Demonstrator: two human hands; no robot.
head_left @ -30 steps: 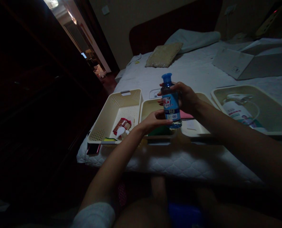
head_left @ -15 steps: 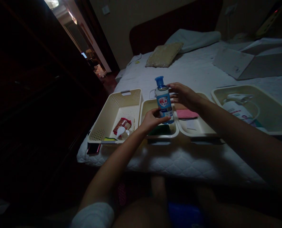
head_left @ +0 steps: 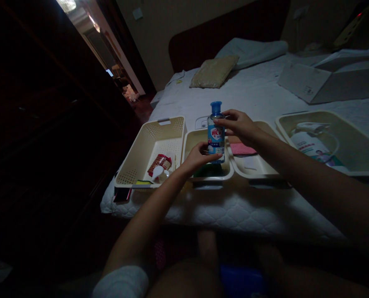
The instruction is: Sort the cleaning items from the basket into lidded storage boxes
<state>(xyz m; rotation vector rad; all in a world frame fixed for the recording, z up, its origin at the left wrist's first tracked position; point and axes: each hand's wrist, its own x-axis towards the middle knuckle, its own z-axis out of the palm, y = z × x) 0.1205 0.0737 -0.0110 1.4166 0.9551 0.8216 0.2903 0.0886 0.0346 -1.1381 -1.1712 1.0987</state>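
A clear bottle with a blue cap and a blue label (head_left: 215,134) stands upright in the air between my hands. My left hand (head_left: 199,156) grips its lower part, thumb across the front. Around its upper part, below the cap, my right hand (head_left: 238,125) is closed from the right, its thumb on the front. Beneath the bottle is a cream plastic basket (head_left: 189,142) with something dark green (head_left: 211,169) inside. To the right, a similar basket (head_left: 265,174) holds a pink cloth (head_left: 242,149).
At the left, a perforated basket (head_left: 134,159) holds a red packet (head_left: 160,162), a white-topped item (head_left: 160,174) and a yellow sponge (head_left: 143,182). The right basket (head_left: 358,153) contains a white spray bottle (head_left: 311,145). A phone (head_left: 122,194) lies at the bed's edge. Behind are a cushion (head_left: 214,72) and a cardboard box (head_left: 308,82).
The bottle has shifted slightly right and stands straighter. My right hand has closed in, bringing its thumb onto the bottle's front. My left hand keeps its grip.
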